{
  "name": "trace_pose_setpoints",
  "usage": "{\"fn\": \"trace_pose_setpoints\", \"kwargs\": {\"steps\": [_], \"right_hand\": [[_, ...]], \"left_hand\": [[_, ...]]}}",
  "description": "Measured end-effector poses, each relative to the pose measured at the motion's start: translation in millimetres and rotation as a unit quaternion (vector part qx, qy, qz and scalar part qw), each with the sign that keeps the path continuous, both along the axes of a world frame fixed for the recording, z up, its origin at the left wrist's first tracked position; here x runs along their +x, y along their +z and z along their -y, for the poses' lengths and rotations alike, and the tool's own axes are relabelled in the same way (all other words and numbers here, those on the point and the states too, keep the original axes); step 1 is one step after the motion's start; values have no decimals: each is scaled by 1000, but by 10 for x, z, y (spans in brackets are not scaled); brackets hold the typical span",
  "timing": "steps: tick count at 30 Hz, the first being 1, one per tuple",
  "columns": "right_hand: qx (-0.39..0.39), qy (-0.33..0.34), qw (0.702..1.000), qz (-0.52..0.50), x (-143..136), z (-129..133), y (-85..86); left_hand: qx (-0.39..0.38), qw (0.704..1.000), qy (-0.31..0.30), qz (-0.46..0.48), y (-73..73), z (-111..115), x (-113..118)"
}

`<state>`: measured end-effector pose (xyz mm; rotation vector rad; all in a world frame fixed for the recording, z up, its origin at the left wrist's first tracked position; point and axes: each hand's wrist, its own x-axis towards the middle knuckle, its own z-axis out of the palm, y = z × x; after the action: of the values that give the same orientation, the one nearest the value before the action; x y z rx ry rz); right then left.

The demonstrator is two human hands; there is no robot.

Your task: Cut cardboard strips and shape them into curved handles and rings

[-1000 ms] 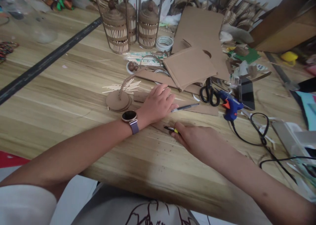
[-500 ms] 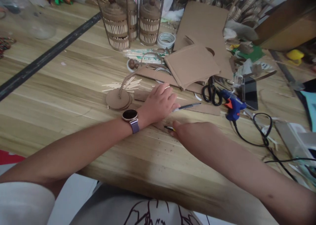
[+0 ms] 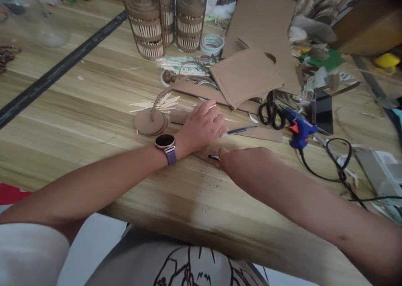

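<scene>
1. Centre of the frame: the left hand [image 3: 202, 127] lies flat, fingers together, pressing a cardboard strip [image 3: 251, 133] onto the table [image 3: 78, 122].
2. Just right of its fingertips, a pen [image 3: 238, 130] lies on that strip.
3. Right and lower: the right hand [image 3: 248, 166] is clamped on a small cutter [image 3: 214, 157], whose tip pokes out just below the left hand.

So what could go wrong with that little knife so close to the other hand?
The right hand grips a small cutter whose tip lies just below the left hand, which presses flat on a cardboard strip. If the blade slips, it might nick that hand or wrist. The strip could also slide on the smooth table, spoiling the cut. The glue gun cable lies near the right forearm and might snag.
</scene>
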<state>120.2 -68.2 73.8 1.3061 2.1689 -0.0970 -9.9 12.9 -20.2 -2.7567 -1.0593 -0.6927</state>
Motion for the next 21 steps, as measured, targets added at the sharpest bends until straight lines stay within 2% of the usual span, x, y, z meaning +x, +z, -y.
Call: {"fn": "trace_pose_setpoints", "kwargs": {"steps": [3, 10, 21], "right_hand": [[-10, 31, 999, 28, 22, 22, -14], [44, 68, 997, -5, 127, 102, -106], [-6, 31, 999, 22, 94, 31, -65]], "left_hand": [[11, 1000, 10, -15, 21, 12, 4], [2, 1000, 9, -22, 32, 12, -13], [-32, 998, 10, -45, 73, 10, -56]]}}
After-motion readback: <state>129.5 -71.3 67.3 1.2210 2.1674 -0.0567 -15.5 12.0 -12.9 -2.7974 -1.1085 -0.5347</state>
